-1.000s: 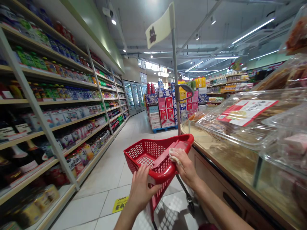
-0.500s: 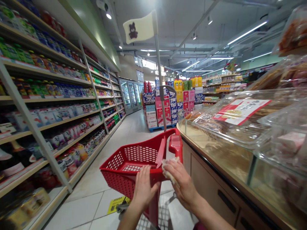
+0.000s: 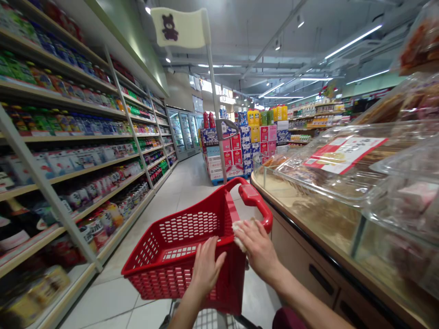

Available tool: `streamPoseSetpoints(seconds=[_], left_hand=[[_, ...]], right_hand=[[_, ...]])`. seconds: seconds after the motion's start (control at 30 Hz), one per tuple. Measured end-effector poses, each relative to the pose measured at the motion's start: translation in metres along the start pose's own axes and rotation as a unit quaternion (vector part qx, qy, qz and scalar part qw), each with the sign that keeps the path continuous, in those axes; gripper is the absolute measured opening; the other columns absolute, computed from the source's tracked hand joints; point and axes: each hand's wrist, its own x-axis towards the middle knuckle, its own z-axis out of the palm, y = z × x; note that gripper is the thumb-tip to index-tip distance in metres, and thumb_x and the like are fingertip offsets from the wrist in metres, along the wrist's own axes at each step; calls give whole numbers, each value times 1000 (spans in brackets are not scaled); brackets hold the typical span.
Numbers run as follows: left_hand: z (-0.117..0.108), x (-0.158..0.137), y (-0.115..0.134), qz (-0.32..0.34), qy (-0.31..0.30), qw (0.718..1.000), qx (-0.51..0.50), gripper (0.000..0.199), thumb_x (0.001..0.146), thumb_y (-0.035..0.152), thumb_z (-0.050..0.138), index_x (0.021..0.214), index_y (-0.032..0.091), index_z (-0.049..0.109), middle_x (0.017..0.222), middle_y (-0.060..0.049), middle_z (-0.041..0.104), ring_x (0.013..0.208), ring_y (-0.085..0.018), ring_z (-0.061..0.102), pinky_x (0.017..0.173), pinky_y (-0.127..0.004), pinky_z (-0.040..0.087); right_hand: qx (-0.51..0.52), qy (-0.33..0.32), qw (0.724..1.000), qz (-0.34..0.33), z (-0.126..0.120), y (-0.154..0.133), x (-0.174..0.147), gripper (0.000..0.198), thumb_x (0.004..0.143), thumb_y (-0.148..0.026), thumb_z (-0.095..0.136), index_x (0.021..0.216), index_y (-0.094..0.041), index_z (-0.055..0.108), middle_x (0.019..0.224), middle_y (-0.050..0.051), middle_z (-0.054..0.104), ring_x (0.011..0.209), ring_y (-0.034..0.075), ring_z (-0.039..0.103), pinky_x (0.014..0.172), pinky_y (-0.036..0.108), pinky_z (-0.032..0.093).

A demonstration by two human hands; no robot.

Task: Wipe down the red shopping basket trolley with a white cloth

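Note:
A small shopping cart with a red perforated plastic basket (image 3: 151,256) stands in front of me, its side turned toward me. My left hand (image 3: 207,265) lies against the basket's near side at the rim, fingers stretched out and thumb apart. Under my right hand (image 3: 257,244) is a crumpled white cloth (image 3: 239,232), partly covered by the fingers. That hand presses it on the rim near the red handle (image 3: 257,198). From the cart rises a grey pole (image 3: 214,87) carrying a cream flag (image 3: 185,29) with a brown bear on it.
Shelves of drinks (image 3: 78,132) run along the left. To the right, a counter (image 3: 302,246) holds clear plastic food trays (image 3: 329,160) close to the cart. Stacked drink cartons (image 3: 233,151) stand ahead on a blue pallet, with glass-door fridges (image 3: 183,132) behind.
The cart has turned and shifted, with its basket swinging nearer and left and its handle end to the right. The pole and flag moved left. My right hand still holds the cloth.

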Motion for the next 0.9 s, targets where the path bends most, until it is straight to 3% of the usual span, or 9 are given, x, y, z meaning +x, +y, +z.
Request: streamPoseSetpoints(seconds=[0.17, 0.37, 0.53, 0.7, 0.73, 0.83, 0.9], left_hand=[[11, -18, -24, -30, 20, 999, 32, 43, 81, 33, 35, 120, 16, 42, 127, -10, 47, 122, -21, 35, 102, -49, 22], [34, -18, -18, -10, 51, 997, 52, 44, 78, 30, 39, 120, 17, 43, 128, -11, 46, 121, -23, 35, 99, -52, 24], [37, -19, -12, -20, 45, 998, 49, 49, 77, 29, 40, 123, 13, 40, 129, -12, 44, 124, -24, 31, 100, -52, 21], [34, -21, -12, -19, 52, 997, 58, 50, 75, 29, 42, 123, 15, 40, 130, -12, 43, 124, -24, 32, 99, -53, 22], [33, -21, -11, -18, 48, 997, 60, 51, 74, 28, 43, 124, 15, 39, 130, -12, 43, 124, -24, 31, 100, -52, 22], [32, -22, -9, -15, 35, 997, 68, 53, 75, 29, 42, 124, 13, 38, 131, -13, 41, 125, -25, 29, 100, -51, 22], [33, -23, -9, -10, 39, 996, 74, 53, 75, 29, 42, 125, 12, 37, 131, -13, 41, 125, -25, 29, 101, -51, 22]], right_hand=[[-55, 58, 990, 113, 5, 32, 2, 35, 82, -14, 38, 113, -21, 53, 117, 8, 55, 110, 24, 48, 95, 49, 30], [-25, -4, 999, -21, 28, 25, 0, 40, 82, -8, 34, 114, -23, 53, 117, 4, 56, 114, 19, 45, 96, 42, 34], [-67, 65, 990, 104, 20, 57, 10, 34, 84, -15, 36, 112, -18, 55, 116, 11, 56, 111, 24, 48, 91, 49, 36], [7, -5, 999, -42, 26, 43, 2, 39, 83, -10, 36, 114, -24, 53, 119, 5, 55, 116, 18, 43, 96, 42, 36], [4, -1, 999, -35, 25, 44, 2, 38, 83, -11, 37, 114, -24, 53, 119, 5, 55, 116, 19, 43, 96, 42, 36], [-47, 54, 995, 66, 21, 53, 3, 35, 85, -16, 37, 115, -21, 53, 118, 8, 55, 114, 22, 45, 94, 47, 35], [-54, 69, 993, 81, 22, 53, 1, 35, 85, -16, 37, 115, -20, 53, 119, 9, 54, 115, 22, 44, 94, 47, 36]])
